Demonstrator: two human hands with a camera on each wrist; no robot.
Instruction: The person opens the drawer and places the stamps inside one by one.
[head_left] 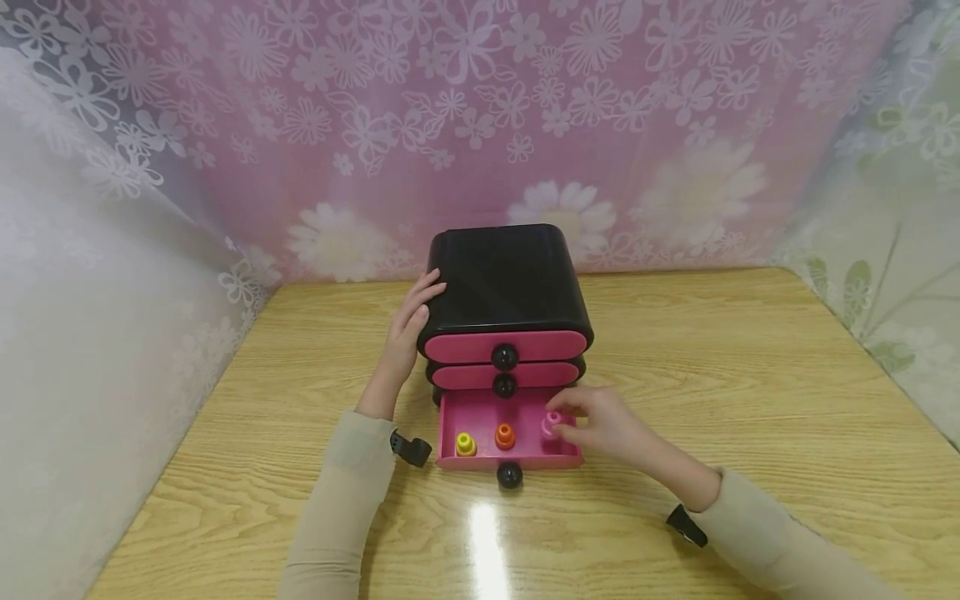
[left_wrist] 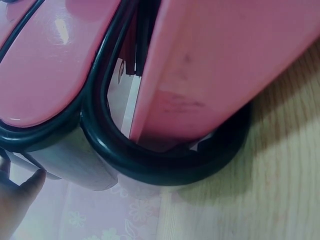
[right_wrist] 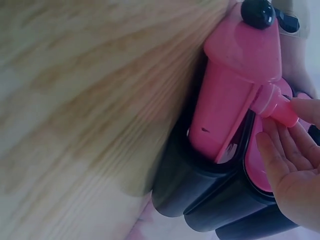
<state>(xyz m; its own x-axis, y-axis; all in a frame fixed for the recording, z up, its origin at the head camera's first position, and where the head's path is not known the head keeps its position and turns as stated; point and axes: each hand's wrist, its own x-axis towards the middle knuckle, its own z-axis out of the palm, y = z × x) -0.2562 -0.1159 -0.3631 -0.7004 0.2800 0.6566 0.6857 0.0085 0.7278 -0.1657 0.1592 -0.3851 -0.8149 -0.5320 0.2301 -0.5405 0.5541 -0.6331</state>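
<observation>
A black cabinet (head_left: 502,275) with pink drawer fronts stands on the table, its bottom drawer (head_left: 480,408) pulled out. Inside that drawer sit a yellow stepped peg (head_left: 465,444) and an orange one (head_left: 505,436). At the drawer's right end, my right hand (head_left: 600,421) pinches a pink stepped peg (head_left: 552,422) between thumb and fingers; the right wrist view shows this pink peg (right_wrist: 277,107) rising above the drawer wall. With fingers extended, my left hand (head_left: 408,325) rests on the cabinet's left side. Only part of the left hand (left_wrist: 17,197) appears in the left wrist view.
Two upper drawers, the top drawer (head_left: 465,347) and the middle drawer (head_left: 461,377), are closed, each with a round black knob. Another black knob (head_left: 509,475) sticks out from the open drawer's front. Behind the wooden table (head_left: 712,350) hangs a flowered pink curtain (head_left: 465,125).
</observation>
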